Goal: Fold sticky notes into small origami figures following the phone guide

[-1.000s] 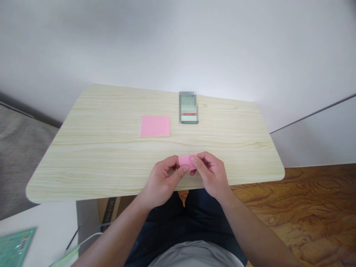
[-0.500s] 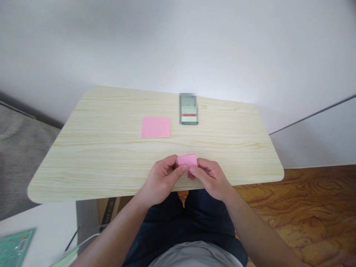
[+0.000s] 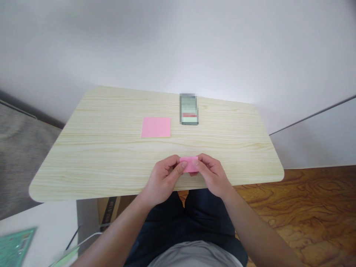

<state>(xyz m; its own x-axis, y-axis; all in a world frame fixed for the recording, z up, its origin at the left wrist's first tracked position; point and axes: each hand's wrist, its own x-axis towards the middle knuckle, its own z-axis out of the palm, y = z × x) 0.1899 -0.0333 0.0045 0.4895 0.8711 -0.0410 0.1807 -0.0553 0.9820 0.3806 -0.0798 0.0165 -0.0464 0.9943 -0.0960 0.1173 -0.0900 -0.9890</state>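
A small folded piece of pink paper (image 3: 190,165) is held between my two hands, above the front part of the table. My left hand (image 3: 164,180) pinches its left end, thumb on the near face. At the right end, my right hand (image 3: 213,174) grips it, the thumb pressed on the face near the upper corner. The fingers behind the paper are partly hidden. Farther back on the table lies a flat pink sheet or pad of paper (image 3: 156,127), apart from both hands.
The pale wood-grain table (image 3: 97,155) stands against a white wall. A phone-like device (image 3: 189,109), its screen blurred, lies near the back edge. At lower left, a white surface (image 3: 52,218) bears a green package (image 3: 18,244). A cardboard box (image 3: 103,209) is below the table.
The folded paper has tilted so more of its face shows, and has shifted slightly right. Both thumbs have moved up from its lower edge onto its face.
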